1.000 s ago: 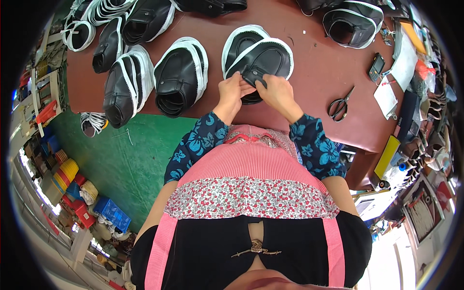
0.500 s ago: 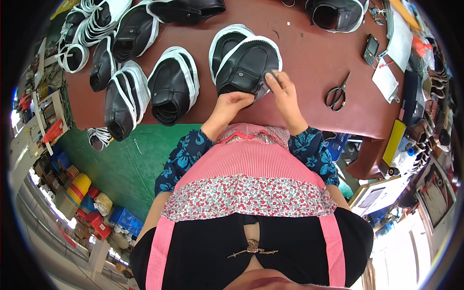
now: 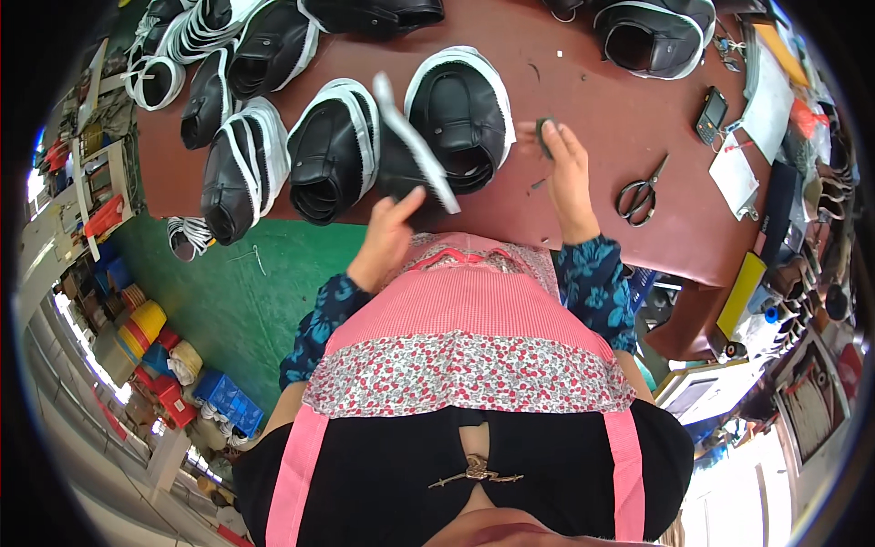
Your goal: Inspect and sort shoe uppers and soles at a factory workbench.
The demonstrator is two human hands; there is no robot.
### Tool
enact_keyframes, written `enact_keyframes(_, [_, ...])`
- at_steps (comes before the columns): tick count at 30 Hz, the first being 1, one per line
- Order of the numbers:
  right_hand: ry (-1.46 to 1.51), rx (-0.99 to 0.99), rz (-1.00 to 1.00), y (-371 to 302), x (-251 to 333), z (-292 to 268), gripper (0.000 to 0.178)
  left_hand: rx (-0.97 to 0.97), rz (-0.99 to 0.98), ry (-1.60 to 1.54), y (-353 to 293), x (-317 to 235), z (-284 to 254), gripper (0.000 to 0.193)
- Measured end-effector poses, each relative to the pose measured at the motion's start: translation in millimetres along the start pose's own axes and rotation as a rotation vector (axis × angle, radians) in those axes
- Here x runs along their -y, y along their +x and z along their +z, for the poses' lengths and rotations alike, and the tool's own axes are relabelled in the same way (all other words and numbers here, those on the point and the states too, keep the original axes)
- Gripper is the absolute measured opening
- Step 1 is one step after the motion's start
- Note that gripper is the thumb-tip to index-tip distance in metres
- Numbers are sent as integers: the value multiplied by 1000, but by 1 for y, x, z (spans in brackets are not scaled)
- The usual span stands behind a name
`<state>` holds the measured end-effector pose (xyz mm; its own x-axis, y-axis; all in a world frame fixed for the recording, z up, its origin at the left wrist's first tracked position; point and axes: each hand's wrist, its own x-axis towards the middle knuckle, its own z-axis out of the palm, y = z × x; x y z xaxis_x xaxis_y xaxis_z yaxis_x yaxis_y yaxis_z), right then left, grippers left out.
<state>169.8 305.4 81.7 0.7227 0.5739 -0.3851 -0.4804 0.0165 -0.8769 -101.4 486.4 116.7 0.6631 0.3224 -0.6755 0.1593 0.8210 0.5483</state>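
A black shoe upper with a white edge band is above the near part of the bench. It is tilted, with its white band facing the person's right. Motion blur softens its outline. The left hand takes it by the near end; the grip is pressed together on the upper, although the exact finger contact is blurred.

The right hand is raised over the bench, apart from the uppers. Its grip pinches a small dark piece between thumb and fingers; blur hides the nature of the piece.

Just to the right of the held upper, a second black upper lies on the bench, toe end away from the person and opening toward the person. To the left of the held upper stands a nested stack of black uppers. Further left is another nested stack, its white bands side by side. More black uppers lie behind these stacks.

Black-handled scissors lie to the right of the right hand, blades pointing away from the person. A dark handheld device with keys lies beyond them, near a white sheet.
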Motion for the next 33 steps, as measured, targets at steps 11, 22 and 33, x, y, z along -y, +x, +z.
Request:
enact_keyframes(11, [-315, 46, 149, 51, -68, -31, 34, -64, -6, -320, -33, 42, -46, 52])
enact_keyframes(22, [-309, 365, -22, -19, -16, 47, 23, -230, 30, -44, -34, 46, -13, 48])
enact_keyframes(33, [-245, 112, 172, 84, -78, -22, 33, -169, 60, -145, -44, 49, -27, 50])
